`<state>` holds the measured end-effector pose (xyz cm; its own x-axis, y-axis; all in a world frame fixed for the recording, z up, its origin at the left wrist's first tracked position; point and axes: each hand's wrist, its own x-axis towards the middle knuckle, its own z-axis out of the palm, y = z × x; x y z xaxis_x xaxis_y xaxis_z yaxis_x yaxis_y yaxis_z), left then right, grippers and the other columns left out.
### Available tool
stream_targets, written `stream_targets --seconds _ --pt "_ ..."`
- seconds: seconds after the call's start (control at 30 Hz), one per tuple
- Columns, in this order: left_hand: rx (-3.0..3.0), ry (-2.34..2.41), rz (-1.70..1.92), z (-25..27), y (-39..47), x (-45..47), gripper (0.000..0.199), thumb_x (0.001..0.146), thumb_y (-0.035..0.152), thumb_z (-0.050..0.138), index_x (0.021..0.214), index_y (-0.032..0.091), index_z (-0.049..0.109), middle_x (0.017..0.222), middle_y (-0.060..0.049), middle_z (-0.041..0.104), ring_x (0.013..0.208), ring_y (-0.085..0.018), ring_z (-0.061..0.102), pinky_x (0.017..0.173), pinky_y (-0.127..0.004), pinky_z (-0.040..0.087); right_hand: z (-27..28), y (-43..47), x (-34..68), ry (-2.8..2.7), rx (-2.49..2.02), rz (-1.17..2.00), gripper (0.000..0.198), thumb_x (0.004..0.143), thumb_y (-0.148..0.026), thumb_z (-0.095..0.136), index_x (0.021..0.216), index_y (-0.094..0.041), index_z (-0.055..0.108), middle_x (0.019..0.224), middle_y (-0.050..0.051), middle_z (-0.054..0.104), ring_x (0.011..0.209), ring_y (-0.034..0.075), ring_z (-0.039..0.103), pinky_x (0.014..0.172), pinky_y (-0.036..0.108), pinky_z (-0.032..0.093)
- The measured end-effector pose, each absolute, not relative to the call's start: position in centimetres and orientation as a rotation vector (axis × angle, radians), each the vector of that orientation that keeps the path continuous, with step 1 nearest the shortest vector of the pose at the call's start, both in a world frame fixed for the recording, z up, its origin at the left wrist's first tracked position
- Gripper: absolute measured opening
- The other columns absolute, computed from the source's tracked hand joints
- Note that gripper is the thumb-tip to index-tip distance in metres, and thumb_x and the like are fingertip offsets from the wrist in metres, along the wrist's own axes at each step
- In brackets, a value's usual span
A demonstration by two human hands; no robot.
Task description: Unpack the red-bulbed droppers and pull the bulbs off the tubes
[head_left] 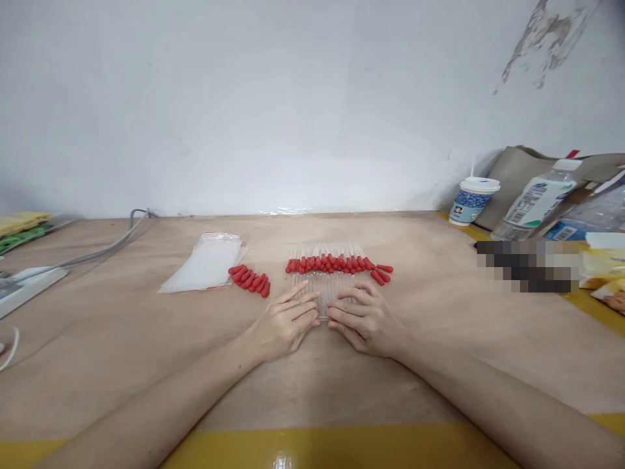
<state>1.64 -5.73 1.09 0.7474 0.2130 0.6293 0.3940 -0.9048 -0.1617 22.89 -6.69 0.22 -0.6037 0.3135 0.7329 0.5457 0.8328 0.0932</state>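
Fingers [300, 304] of the left hand [286, 324] and right hand [374, 320] bend over a row of clear tubes [323, 292]; whether they grip any cannot be told. The row lies well apart from the back edge of the table [424, 260], red-bulbed tubes [323, 263] just beyond it, toward that edge.

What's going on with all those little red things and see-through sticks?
A person's left hand and right hand are at a row of thin clear tubes on the table, with their fingers over its two sides. Just beyond lies a row of tubes with red bulbs. Loose red bulbs lie to the left, near some plastic bags.
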Motion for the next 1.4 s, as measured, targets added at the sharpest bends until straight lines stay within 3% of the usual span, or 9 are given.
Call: stream_targets --seconds 0.67,0.87,1.07,1.27,1.4 --pt "-2.729 -0.51 -0.941 0.8 -5.6 -0.5 0.014 0.083 0.008 0.047 0.092 0.015 0.056 0.088 -0.004 0.066 0.104 -0.019 0.057 0.099 -0.042 0.041 -0.2 -6.8 24.0 -2.254 -0.525 -0.469 0.022 0.082 -0.015 0.054 0.101 -0.022 0.06 0.095 0.001 0.068 0.091 0.016 0.058 0.082 0.036 0.041" --pt "-2.515 -0.862 -1.134 0.3 -4.3 -2.1 0.02 0.085 0.013 0.046 0.101 0.019 0.057 0.095 -0.006 0.057 0.075 -0.012 0.059 0.069 -0.024 0.051 0.8 -5.5 26.5 -1.898 -0.857 -0.348 0.024 0.079 -0.022 0.058 0.102 -0.027 0.062 0.089 0.004 0.065 0.077 0.016 0.057 0.069 0.032 0.046" --pt "-2.324 -1.135 -0.964 0.9 -4.1 -1.8 0.047 0.083 0.006 0.032 0.129 0.017 0.038 0.085 -0.006 0.046 0.07 -0.012 0.051 0.057 -0.021 0.047 1.6 -2.5 30.2 -1.519 -1.261 -0.161 0.021 0.077 -0.035 0.056 0.088 -0.018 0.061 0.065 0.001 0.056 0.052 0.012 0.047 0.048 0.025 0.04" --pt "-2.177 -1.055 -0.706 0.2 -3.5 -2.2 0.035 0.085 0.008 0.035 0.118 0.013 0.048 0.071 -0.003 0.047 0.057 -0.012 0.05 0.047 -0.018 0.041 -0.2 0.1 33.4 -1.36 -1.48 0.073 0.023 0.071 -0.034 0.056 0.085 -0.016 0.063 0.074 0.005 0.06 0.057 0.013 0.053 0.053 0.027 0.044" --pt "-2.199 -0.996 -0.606 -0.2 -3.2 -2.1 0.027 0.087 0.011 0.035 0.104 0.012 0.055 0.069 -0.004 0.053 0.053 -0.013 0.053 0.044 -0.02 0.041 -1.7 1.1 33.7 -1.322 -1.513 0.252 0.026 0.068 -0.033 0.056 0.086 -0.015 0.061 0.069 0.006 0.062 0.058 0.015 0.056 0.052 0.028 0.046"
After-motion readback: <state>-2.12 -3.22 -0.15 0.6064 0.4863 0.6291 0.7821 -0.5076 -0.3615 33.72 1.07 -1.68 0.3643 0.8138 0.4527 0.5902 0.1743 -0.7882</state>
